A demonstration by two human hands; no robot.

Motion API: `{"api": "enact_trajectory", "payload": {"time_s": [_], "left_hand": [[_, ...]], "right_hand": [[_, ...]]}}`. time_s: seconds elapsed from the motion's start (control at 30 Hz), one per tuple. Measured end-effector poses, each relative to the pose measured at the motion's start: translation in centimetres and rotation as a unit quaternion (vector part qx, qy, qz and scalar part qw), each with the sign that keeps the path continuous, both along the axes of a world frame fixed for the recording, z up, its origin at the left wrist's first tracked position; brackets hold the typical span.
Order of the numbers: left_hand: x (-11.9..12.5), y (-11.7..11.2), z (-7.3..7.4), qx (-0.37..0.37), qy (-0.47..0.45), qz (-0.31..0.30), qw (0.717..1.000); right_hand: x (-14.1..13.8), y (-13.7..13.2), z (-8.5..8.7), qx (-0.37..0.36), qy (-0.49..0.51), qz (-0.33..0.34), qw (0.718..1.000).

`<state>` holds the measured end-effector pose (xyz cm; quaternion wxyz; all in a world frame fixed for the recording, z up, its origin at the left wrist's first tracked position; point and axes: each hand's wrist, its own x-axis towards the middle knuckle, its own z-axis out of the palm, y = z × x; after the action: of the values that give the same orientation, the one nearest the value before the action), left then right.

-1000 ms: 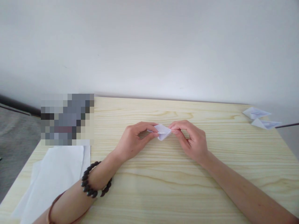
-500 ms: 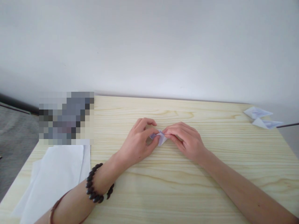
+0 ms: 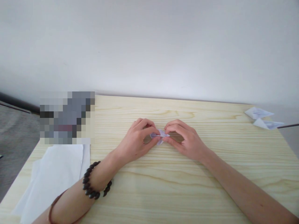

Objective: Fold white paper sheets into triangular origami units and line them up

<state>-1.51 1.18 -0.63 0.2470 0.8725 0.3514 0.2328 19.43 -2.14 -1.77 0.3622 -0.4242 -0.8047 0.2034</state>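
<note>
A small piece of folded white paper [image 3: 161,133] is held between my two hands, just over the middle of the table. My left hand [image 3: 141,137] pinches its left side between thumb and index finger, the other fingers curled behind. At the paper's right end, the thumb and fingertips of my right hand [image 3: 184,137] close around the edge, with a gap inside the curve of the hand. Fingers cover part of the folds, so the full shape cannot be made out.
Two folded paper boats [image 3: 268,123] lie at the table's far right corner. White paper sheets [image 3: 56,174] are stacked at the left, below a pixelated patch [image 3: 67,118] that hides what is there. The wood-grain table [image 3: 149,193] meets a white wall [image 3: 149,46].
My right hand's fingers have opened into a wider arch and shifted their hold on the paper's right end. The paper's right flap now points out flatter. My left hand has barely moved.
</note>
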Motion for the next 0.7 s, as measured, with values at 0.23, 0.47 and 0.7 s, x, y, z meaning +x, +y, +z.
{"api": "enact_trajectory", "payload": {"time_s": [0.23,0.47,0.7], "left_hand": [[0.4,-0.2,0.1,0.008,-0.001,0.034,0.999],[-1.1,0.8,0.2,-0.023,-0.010,-0.060,0.998],[-1.1,0.9,0.0,-0.050,-0.093,0.010,0.994]], "right_hand": [[0.2,0.2,-0.1,0.003,-0.029,0.024,0.999],[0.4,0.2,0.0,-0.015,0.005,0.001,1.000],[0.4,-0.1,-0.2,-0.092,0.126,-0.046,0.987]]}}
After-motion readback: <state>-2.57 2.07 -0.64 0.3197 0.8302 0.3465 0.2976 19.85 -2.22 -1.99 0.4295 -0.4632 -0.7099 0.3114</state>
